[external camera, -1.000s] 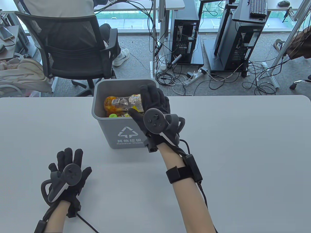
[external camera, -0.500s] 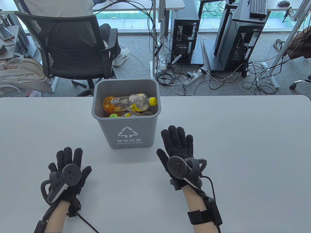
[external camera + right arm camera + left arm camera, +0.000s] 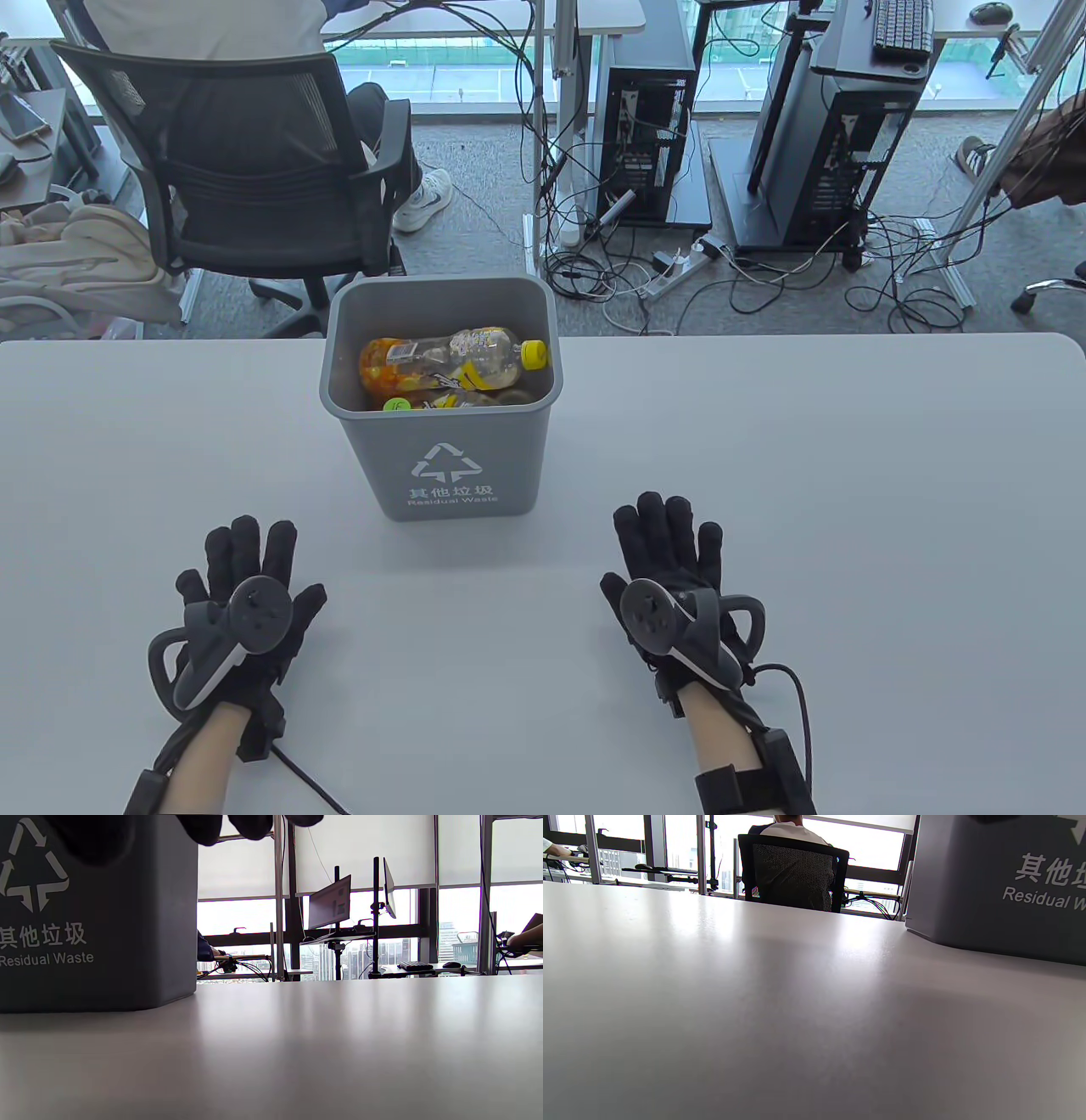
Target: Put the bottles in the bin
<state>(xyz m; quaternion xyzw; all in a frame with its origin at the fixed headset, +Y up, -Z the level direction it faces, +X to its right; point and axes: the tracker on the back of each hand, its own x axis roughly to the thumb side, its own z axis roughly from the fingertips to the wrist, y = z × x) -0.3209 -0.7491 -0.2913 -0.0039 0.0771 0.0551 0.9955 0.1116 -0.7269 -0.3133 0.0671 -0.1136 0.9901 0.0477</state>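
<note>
A grey bin marked "Residual Waste" stands on the table near its far edge. Inside lies a clear bottle with a yellow cap, on top of other bottles. My left hand lies open and flat on the table, left of and nearer than the bin. My right hand lies open and flat on the table, right of and nearer than the bin. Both hands are empty. The bin's wall shows in the left wrist view and in the right wrist view, with my right fingertips at the top edge.
The grey table spreads wide on both sides of the bin. Behind the table's far edge stand an office chair with a seated person and computer towers with cables on the floor.
My right hand has left the bin, drawn back toward me and to the right, and settled flat on the table. The yellow-capped bottle stays in the bin. My left hand has barely moved.
</note>
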